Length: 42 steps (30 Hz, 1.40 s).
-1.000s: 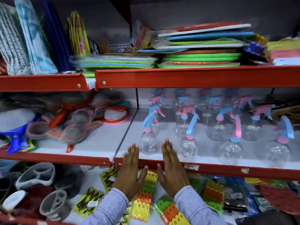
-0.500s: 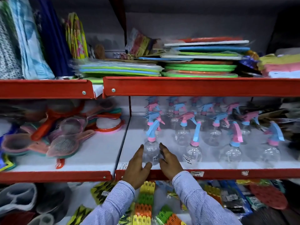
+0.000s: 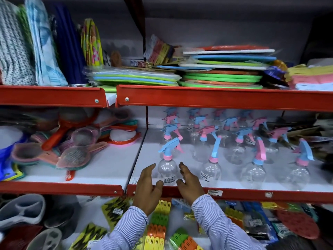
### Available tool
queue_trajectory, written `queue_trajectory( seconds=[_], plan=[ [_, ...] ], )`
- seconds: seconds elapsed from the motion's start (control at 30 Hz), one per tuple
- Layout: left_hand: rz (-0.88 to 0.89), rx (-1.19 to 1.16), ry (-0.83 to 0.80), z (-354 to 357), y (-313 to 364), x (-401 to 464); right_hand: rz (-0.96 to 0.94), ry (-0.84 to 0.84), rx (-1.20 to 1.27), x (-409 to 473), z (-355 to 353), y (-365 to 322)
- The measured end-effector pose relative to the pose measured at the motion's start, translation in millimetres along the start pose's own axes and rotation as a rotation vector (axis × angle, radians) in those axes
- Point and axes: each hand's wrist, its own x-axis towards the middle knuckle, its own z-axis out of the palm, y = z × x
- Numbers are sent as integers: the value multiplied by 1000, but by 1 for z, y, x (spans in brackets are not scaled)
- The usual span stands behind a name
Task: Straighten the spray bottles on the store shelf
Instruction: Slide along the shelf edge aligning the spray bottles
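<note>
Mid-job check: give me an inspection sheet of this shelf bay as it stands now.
Surface: white shelf with red front lip.
Job's things: spray bottles in rows; front-left bottle upright, trigger heads facing mixed ways.
Clutter: strainers on the neighbouring bay.
Grippers: left hand and right hand open, flanking the front-left bottle; contact unclear.
Cables: nothing seen.
Surroundings: stacked mats above, clip packs below.

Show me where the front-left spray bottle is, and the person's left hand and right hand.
Front-left spray bottle (image 3: 167, 168): head view, on its clear round body.
Left hand (image 3: 146, 190): head view, on the back of the hand.
Right hand (image 3: 189, 184): head view, on the back of the hand.
</note>
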Motion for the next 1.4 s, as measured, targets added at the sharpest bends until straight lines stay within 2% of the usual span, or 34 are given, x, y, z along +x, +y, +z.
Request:
queue_trajectory(
  seconds=[0.67, 0.97, 1.07, 1.2, 1.3, 1.4],
  plan=[
    [4, 27, -38, 2, 16, -4, -61, -17, 87, -9, -2, 7],
    [-79, 24, -82, 4, 4, -2, -78, 37, 45, -11, 0, 12],
    [-45, 40, -17, 4, 1, -6, -104, 115, 81, -17, -4, 17],
    [135, 54, 106, 4, 4, -12, -132, 333, 142, -41, -22, 27],
    [262, 23, 110, 14, 16, -15, -133, 532, 122, -56, -41, 37],
    [289, -36, 51, 42, 31, -15, -103, 671, 118, -57, -63, 51]
  ],
)
